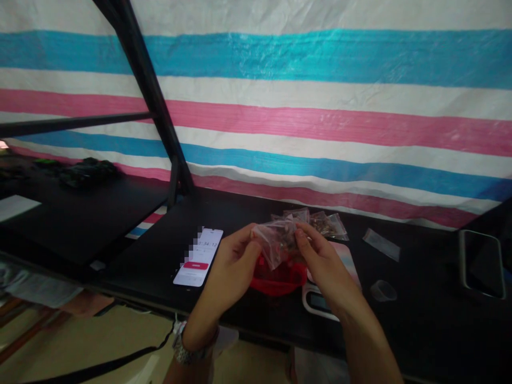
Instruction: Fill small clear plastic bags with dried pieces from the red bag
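Between both hands a clear plastic bag point(273, 244) is stretched above a red bowl point(276, 282). My left hand point(236, 264) pinches the bag's left corner, and a watch sits on that wrist. On the other side, my right hand point(320, 256) grips the bag's right part, where small dark contents show blurrily. Partly under my right forearm lies a pinkish-white digital scale point(347, 256). Just behind the hands are several filled clear bags point(330, 225) with small brownish items in them.
A lit phone point(199, 258) showing a timer lies left of the hands. To the right are a flat clear bag point(382, 244), a small clear plastic cup point(383, 290) and another phone point(481, 264). A black metal post point(150, 85) rises behind the table, before a striped sheet point(320, 122).
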Tool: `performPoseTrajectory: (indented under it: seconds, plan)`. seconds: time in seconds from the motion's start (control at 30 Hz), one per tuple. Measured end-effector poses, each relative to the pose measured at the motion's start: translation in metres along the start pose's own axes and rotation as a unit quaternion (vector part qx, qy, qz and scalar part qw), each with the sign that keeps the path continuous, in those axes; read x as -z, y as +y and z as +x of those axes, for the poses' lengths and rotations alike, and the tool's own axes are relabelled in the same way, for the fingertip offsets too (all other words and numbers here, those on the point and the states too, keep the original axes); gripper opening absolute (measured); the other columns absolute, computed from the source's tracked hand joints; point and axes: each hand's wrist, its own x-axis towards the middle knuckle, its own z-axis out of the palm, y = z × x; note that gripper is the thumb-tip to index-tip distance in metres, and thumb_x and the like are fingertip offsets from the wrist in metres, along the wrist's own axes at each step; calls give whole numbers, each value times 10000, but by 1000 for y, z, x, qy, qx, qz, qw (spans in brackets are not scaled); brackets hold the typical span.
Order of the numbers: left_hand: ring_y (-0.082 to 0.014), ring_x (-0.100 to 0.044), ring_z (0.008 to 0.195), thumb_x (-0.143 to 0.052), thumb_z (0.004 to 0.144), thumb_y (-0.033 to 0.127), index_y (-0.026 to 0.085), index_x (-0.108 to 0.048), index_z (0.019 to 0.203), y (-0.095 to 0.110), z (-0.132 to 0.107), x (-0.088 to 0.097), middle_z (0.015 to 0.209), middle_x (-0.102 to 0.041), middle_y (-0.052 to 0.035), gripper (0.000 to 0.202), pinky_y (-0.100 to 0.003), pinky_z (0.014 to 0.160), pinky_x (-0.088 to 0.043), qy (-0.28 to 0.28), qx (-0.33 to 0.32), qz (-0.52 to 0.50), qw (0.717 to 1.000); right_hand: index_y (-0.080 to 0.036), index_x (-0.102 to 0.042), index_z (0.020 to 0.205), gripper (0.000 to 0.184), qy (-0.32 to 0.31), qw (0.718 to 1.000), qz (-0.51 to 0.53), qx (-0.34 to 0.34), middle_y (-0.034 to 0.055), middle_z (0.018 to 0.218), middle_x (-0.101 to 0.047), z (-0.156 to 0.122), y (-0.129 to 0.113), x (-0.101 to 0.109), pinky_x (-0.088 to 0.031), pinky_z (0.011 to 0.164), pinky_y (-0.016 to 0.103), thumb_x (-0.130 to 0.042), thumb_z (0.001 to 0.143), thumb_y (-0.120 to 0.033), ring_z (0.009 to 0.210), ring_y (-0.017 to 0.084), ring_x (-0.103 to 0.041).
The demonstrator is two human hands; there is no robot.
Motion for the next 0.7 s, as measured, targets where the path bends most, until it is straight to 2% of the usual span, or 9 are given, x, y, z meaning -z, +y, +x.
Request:
performPoseTrajectory:
  seconds: [0.07,0.13,0.23,0.3,0.43,0.53,0.6,0.7]
  plan:
    - [-170,-613,743,-494,918,240,215,-649,785,-7,3,5,776,-681,13,206,-287,701,-470,-3,-14,77,997,-231,-674,1192,530,-18,999,27,-29,13,856,-755,5,7,-2,-561,672,329,-734,863,-642,683,187,-687]
    - [-197,-614,810,-502,923,210,216,-641,764,-17,6,12,808,-680,-7,211,-334,784,-479,-4,-43,201,979,-226,-672,1168,492,-6,999,22,-24,25,903,-774,12,16,-4,-572,696,332,-761,844,-585,713,189,-704]
    - [-255,-623,996,-536,941,196,212,-655,773,-36,8,24,970,-710,-58,206,-431,971,-482,-13,-77,346,935,-219,-680,1130,383,44,997,-64,16,60,970,-789,23,29,-3,-586,785,375,-737,852,-475,844,234,-743]
    - [-296,-606,1138,-574,945,201,212,-723,912,-48,7,29,1139,-690,-96,153,-492,1068,-480,-12,-79,397,914,-217,-698,1122,311,68,986,-146,42,74,984,-796,26,34,-2,-579,831,398,-702,876,-408,907,260,-756]
    - [-380,-485,1413,-676,927,232,265,-745,1245,-65,-4,30,1480,-516,-142,327,-587,1185,-449,-33,-47,465,883,-223,-728,1138,245,72,964,-252,46,81,1022,-813,26,33,1,-571,869,410,-666,917,-308,933,274,-772]
    - [-420,-417,1499,-671,901,155,283,-696,1386,-72,-12,31,1606,-419,-152,502,-627,1201,-438,-68,5,492,868,-217,-754,1111,217,71,950,-302,43,85,1048,-820,23,29,1,-560,923,418,-664,914,-222,981,280,-775]
    - [-418,-413,1511,-618,884,77,255,-702,1383,-75,-14,33,1600,-433,-169,537,-620,1218,-424,-85,16,499,862,-220,-767,1093,213,54,947,-313,46,80,1068,-826,21,26,1,-556,943,411,-649,920,-182,1008,275,-777]
    - [-360,-505,1432,-538,885,24,215,-754,1217,-75,-10,38,1487,-536,-166,440,-558,1224,-437,-96,-5,474,875,-227,-779,1085,257,28,954,-293,53,64,1087,-836,17,22,-2,-560,941,371,-604,927,-125,1019,245,-785]
